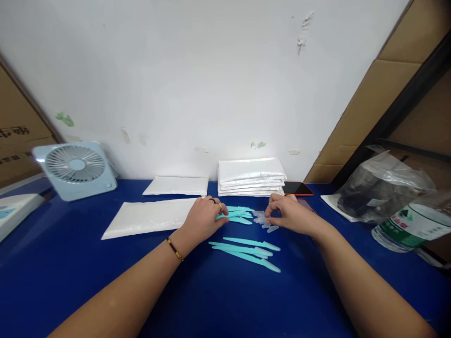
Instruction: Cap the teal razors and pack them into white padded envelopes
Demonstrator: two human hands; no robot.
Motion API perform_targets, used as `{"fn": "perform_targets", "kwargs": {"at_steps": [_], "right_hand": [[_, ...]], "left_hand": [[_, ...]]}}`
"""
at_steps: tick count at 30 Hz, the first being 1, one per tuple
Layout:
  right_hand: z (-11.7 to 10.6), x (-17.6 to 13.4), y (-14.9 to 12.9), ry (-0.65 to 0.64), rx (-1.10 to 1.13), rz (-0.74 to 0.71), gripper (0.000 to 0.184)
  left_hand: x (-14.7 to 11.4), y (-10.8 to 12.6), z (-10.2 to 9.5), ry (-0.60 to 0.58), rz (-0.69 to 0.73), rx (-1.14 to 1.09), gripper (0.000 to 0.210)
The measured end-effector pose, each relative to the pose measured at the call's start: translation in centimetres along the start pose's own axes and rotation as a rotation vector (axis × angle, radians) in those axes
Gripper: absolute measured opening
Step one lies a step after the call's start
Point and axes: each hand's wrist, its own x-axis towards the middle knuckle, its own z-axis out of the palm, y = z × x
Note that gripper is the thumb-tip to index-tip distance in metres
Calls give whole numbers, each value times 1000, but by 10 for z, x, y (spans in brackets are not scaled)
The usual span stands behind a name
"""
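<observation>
My left hand (204,217) has its thumb and fingers closed around the handle end of a turquoise eyebrow razor in a small pile of razors (241,214). To the right of that pile lie several small translucent plastic caps (260,218). My right hand (292,215) pinches a cap at the right side of this group, its fingertips partly covering it. Nearer to me, several more turquoise razors (246,249) lie side by side on the blue table (225,300), their covered blade ends pointing right.
White padded mailers are stacked (252,171) against the wall, with a single mailer (176,185) and a longer one (148,217) on the left. A light-blue fan (77,164) stands far left. Behind my right hand is a phone (299,188); a labelled plastic tub (412,225) and bag (380,188) stand right.
</observation>
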Motion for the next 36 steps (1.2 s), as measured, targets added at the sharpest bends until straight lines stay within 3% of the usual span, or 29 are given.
{"fn": "perform_targets", "kwargs": {"at_steps": [4,10,15,21,23,27,30,36], "right_hand": [[-6,-9,-12,-194,47,-44,20],[-1,-11,-19,-339,45,-70,28],[1,-6,-10,-217,9,-101,15],[2,1,6,28,-61,38,17],[1,0,5,17,-37,39,17],[-3,-6,-7,-89,51,-27,19],[-1,-9,-18,-183,89,-69,25],[10,-4,-25,-229,110,-182,25]], "left_hand": [[-4,14,6,-139,126,-86,19],[-2,16,16,-208,79,-99,18],[2,3,8,-146,32,-29,21],[4,-11,-1,-23,-93,17,16],[2,-6,-2,-39,-48,-28,19],[-4,9,-2,-202,93,-137,22],[-6,17,3,-267,87,-163,15],[-1,13,8,-194,47,-95,19]]}}
